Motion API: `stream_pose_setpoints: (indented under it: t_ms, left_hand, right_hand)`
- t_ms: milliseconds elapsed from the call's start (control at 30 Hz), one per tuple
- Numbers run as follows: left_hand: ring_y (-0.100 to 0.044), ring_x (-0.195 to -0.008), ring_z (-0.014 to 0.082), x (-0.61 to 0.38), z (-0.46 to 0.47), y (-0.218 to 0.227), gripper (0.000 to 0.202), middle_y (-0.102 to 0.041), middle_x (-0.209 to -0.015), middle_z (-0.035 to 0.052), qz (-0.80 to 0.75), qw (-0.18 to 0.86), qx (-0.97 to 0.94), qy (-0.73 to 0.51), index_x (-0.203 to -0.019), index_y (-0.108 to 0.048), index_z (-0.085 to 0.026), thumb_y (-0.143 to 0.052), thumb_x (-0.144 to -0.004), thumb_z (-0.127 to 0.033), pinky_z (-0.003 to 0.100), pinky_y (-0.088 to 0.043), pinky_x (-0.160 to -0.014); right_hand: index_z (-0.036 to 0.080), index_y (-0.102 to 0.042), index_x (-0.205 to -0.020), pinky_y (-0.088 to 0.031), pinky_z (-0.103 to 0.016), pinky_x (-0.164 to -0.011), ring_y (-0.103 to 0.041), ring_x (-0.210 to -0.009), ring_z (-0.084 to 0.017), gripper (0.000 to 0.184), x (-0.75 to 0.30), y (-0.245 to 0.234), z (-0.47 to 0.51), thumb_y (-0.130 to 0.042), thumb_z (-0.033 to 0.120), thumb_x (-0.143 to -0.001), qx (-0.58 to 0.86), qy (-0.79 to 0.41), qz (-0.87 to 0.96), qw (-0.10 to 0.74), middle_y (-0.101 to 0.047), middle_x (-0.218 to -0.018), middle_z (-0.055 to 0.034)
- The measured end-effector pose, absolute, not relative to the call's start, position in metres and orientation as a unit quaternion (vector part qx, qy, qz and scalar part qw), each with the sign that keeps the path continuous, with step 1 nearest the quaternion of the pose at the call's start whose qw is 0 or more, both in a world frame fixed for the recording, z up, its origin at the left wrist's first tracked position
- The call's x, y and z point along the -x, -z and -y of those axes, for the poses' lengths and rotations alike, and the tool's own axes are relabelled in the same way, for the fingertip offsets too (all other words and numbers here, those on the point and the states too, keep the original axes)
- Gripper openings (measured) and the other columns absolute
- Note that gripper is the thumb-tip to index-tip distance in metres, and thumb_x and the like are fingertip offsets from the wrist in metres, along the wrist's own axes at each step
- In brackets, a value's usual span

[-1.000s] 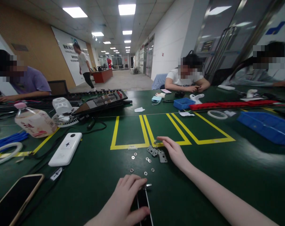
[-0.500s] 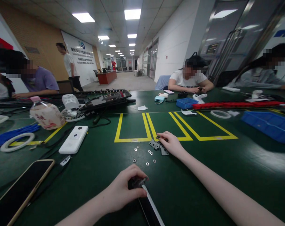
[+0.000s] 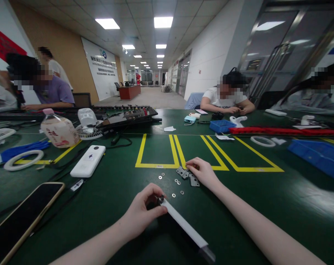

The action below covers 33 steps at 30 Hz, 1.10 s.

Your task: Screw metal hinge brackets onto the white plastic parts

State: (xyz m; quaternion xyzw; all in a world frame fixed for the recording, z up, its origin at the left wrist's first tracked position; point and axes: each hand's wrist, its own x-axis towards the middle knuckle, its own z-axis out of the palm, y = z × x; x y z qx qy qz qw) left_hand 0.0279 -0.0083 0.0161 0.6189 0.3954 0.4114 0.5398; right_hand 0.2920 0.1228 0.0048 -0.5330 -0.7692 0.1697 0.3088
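Note:
My left hand is closed around one end of a long flat strip, white on its upper face, which runs down to the right over the green table. My right hand rests further out, fingers curled and pinching at small parts beside two grey metal brackets. Several small washers lie scattered between my two hands. What the right fingertips hold is too small to name.
A phone lies at the near left, a white power bank and cables beyond it. A bottle, tape roll and keyboard tray stand left; blue bins right. Other people sit around the table.
My left hand has lifted and turned the strip so its white face shows and it points down-right. My right hand has curled from flat to a pinch by the brackets.

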Motion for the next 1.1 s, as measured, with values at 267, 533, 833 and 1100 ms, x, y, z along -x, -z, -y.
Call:
stream_pose_setpoints:
  t_ms: [267, 533, 833, 1100]
  left_hand:
    - [-0.057, -0.099, 0.0217, -0.015, -0.007, -0.016, 0.019, -0.061, -0.106, 0.0041, -0.471, 0.503, -0.593, -0.417, -0.1, -0.061, -0.019, -0.066, -0.082, -0.024, 0.037, -0.045, -0.09]
    - [-0.06, -0.094, 0.0209, -0.01, -0.009, -0.019, 0.025, -0.064, -0.105, 0.0031, -0.522, 0.472, -0.595, -0.389, -0.103, -0.061, -0.02, -0.067, -0.083, -0.034, 0.035, -0.049, -0.083]
    - [-0.061, -0.099, 0.0222, -0.016, -0.009, -0.018, 0.022, -0.067, -0.104, 0.0038, -0.466, 0.462, -0.633, -0.411, -0.104, -0.065, -0.02, -0.067, -0.084, -0.029, 0.037, -0.048, -0.089]
    - [-0.065, -0.094, 0.0218, -0.019, -0.005, -0.014, 0.028, -0.07, -0.103, 0.0049, -0.412, 0.51, -0.638, -0.404, -0.109, -0.068, -0.019, -0.07, -0.082, -0.027, 0.037, -0.051, -0.088]
  right_hand:
    - [0.015, -0.069, -0.081, -0.051, -0.031, -0.069, -0.06, -0.077, -0.018, 0.011, -0.296, -0.008, -0.121, -0.06, 0.02, -0.085, 0.532, -0.19, 0.765, 0.309, -0.061, -0.091, -0.0061]
    - [0.016, -0.066, -0.091, -0.049, -0.032, -0.069, -0.059, -0.078, -0.019, 0.02, -0.28, -0.024, -0.096, -0.052, 0.031, -0.092, 0.505, -0.189, 0.752, 0.38, -0.062, -0.085, -0.0055]
    - [0.02, -0.067, -0.089, -0.047, -0.026, -0.062, -0.058, -0.071, -0.014, 0.008, -0.219, -0.043, -0.035, -0.059, 0.018, -0.089, 0.379, -0.253, 0.807, 0.376, -0.063, -0.082, -0.0005]
    - [0.018, -0.066, -0.085, -0.048, -0.026, -0.068, -0.058, -0.078, -0.015, 0.011, -0.206, -0.04, -0.033, -0.059, 0.011, -0.088, 0.349, -0.298, 0.794, 0.398, -0.061, -0.084, -0.0017]
